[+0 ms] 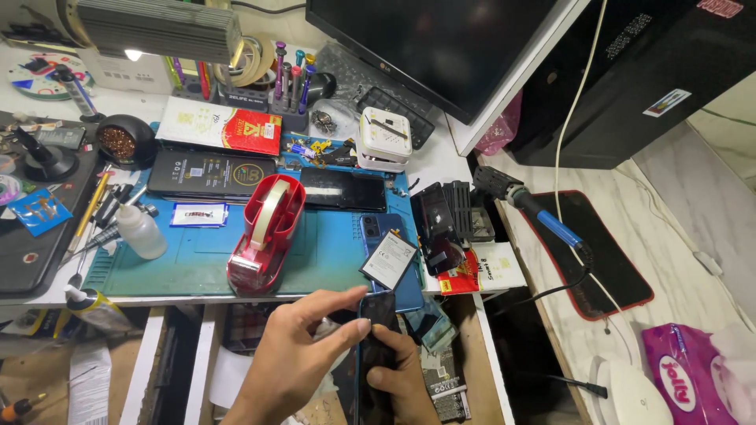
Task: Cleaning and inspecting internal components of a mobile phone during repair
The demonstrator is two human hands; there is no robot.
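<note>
My right hand (403, 379) grips a dark phone (375, 356) held upright over an open drawer, its fingers wrapped onto the phone's face. From the lower left my left hand (287, 358) pinches the phone's upper left edge, index fingertip on the edge and thumb stretched above its top. Just beyond the phone, a flat white-and-black battery (388, 260) lies on a blue phone back (407, 293) at the front of the blue work mat (331, 252).
On the mat are a red tape dispenser (264, 230), a black phone (343, 190), a small white bottle (142, 231) and boxes. A blue-handled soldering tool (543, 215) lies to the right near a black pad (598, 260). A monitor (441, 47) stands behind. A pink tissue pack (693, 378) sits bottom right.
</note>
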